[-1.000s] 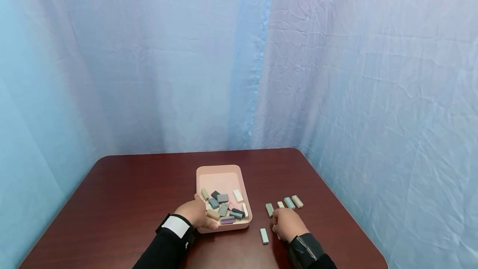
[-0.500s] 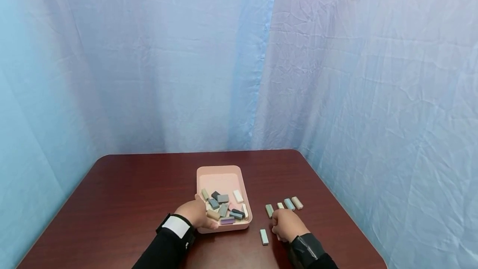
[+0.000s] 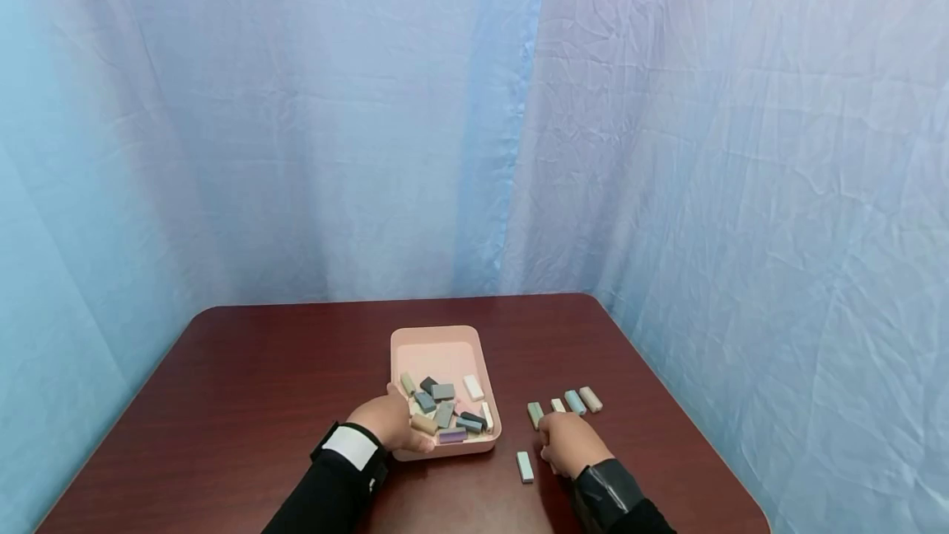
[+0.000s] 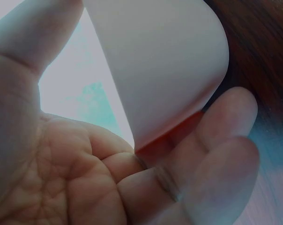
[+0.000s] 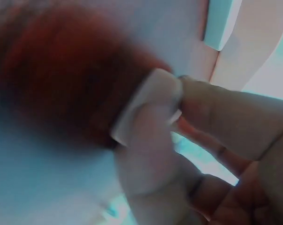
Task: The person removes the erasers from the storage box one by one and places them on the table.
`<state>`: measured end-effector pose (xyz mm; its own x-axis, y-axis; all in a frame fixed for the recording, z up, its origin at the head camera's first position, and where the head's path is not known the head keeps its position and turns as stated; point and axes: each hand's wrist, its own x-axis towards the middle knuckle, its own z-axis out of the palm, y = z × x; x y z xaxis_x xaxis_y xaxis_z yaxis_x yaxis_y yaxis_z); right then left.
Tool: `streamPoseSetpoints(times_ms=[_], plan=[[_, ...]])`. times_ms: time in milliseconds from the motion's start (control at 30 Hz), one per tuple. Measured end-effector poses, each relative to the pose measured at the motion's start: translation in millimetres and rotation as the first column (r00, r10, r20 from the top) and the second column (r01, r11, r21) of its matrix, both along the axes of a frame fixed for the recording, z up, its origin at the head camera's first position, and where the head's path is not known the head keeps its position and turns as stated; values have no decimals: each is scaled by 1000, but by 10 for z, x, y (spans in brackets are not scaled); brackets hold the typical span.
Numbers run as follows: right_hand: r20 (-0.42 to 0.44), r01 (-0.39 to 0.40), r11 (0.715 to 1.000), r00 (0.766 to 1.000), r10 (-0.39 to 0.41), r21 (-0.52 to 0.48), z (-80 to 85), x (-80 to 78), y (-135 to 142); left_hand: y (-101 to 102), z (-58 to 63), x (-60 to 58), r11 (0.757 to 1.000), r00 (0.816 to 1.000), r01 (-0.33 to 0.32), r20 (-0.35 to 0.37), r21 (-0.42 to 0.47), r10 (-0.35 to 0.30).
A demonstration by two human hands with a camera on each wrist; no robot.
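Note:
My left hand [image 3: 388, 423] grips the near left corner of a pink tray [image 3: 433, 333]. In the left wrist view the thumb lies at the tray's rim and the fingers [image 4: 228, 117] curl beneath its underside. Several short chalk-like sticks in grey, white, tan and purple [image 3: 452, 437] lie jumbled in the tray's near half. Right of the tray, my right hand [image 3: 573, 445] stays low over the table. The right wrist view shows a white chalk-like stick [image 5: 132, 117] pinched between its thumb and fingertips; the head view hides that stick behind the hand.
A pale green stick [image 3: 525, 467] lies alone between tray and right hand. Beyond that hand, a green stick [image 3: 535, 415], a cream one [image 3: 558, 405], a blue one [image 3: 574, 402] and a beige one [image 3: 591, 400] form a loose row. Blue curtains [image 3: 415, 147] hang behind the table.

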<state>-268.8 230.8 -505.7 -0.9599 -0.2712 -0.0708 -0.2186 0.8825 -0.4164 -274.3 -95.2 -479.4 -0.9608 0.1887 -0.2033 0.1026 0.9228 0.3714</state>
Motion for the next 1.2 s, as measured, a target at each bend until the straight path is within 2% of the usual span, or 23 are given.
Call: streamPoseSetpoints(times_ms=[100, 200, 300, 367, 433, 533, 700, 833, 967, 1200], plan=[[-101, 29, 997, 995, -22, 69, 160, 3, -96, -7, 7, -12, 1000, 1000, 3, -10, -9, -3], [-217, 45, 996, 976, -26, 80, 379, -11, -290, -22, 3, -25, 1000, 1000, 5, -11, -13, -5], [-291, -25, 999, 956, 38, 47, 524, -65, -577, -44, -8, -33, 1000, 1000, -4, -7, -15, 4], [-303, -97, 994, 947, 108, 51, 547, -124, -789, -52, -12, -35, 1000, 1000, -11, 0, -9, 11], [-287, -156, 986, 943, 167, 61, 524, -190, -980, -48, -14, -36, 1000, 1000, -15, 0, -3, 15], [-246, -220, 969, 939, 242, 112, 403, -303, -1195, -21, -23, -39, 1000, 1000, -10, -8, -5, 10], [-188, -290, 937, 927, 325, 192, 144, -431, -1317, 35, -33, -28, 1000, 1000, 0, -3, -12, 0], [-181, -283, 944, 933, 312, 169, 52, -463, -1300, 36, -20, -15, 1000, 1000, -7, 1, -14, 7], [-201, -269, 954, 935, 291, 130, 79, -471, -1288, 26, 0, -11, 1000, 1000, -20, -22, -19, 20], [-262, -226, 962, 930, 259, 152, 47, -423, -1256, 49, -35, -5, 1000, 1000, -29, -4, -1, 29]])
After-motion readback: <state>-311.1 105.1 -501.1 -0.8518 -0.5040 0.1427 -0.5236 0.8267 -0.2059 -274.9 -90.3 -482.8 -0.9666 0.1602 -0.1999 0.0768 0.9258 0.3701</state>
